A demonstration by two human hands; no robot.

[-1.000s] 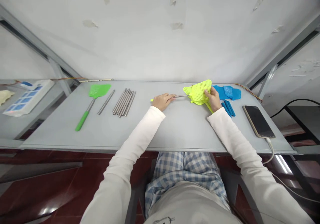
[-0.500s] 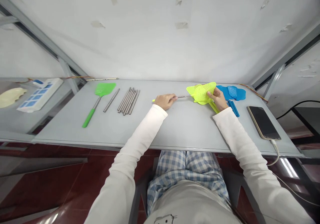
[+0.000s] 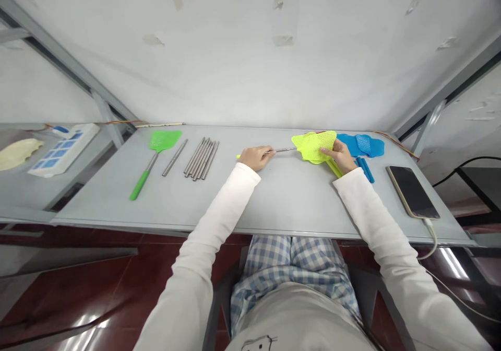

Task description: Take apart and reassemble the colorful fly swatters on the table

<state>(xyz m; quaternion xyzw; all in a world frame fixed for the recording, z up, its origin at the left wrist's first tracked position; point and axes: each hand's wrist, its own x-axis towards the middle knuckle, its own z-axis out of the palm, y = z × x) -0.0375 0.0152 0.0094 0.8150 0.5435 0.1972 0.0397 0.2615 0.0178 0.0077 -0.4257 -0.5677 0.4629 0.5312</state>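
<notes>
A yellow fly swatter is held level above the grey table, its metal rod (image 3: 285, 149) pointing left. My left hand (image 3: 256, 158) is closed around the rod, and a yellow tip pokes out past its left side. At the other end, my right hand (image 3: 340, 156) pinches the edge of the mesh head (image 3: 309, 144) between thumb and fingers. Yellow handles (image 3: 334, 167) lie just under my right hand, partly covered. Beyond that hand are blue swatter heads (image 3: 370, 146) and blue handles (image 3: 365, 170). A sliver of red shows behind the yellow mesh.
A green fly swatter (image 3: 144, 176) lies on the left, beside a single metal rod (image 3: 175, 158) and a row of several more rods (image 3: 201, 159). At the right end rests a phone (image 3: 413, 191) with a cable. A white power strip (image 3: 64, 150) sits on the neighbouring table.
My left hand has shifted slightly left with the rod. The mesh head's upper right edge has dipped a little, and red now shows behind it. Both hands keep their hold.
</notes>
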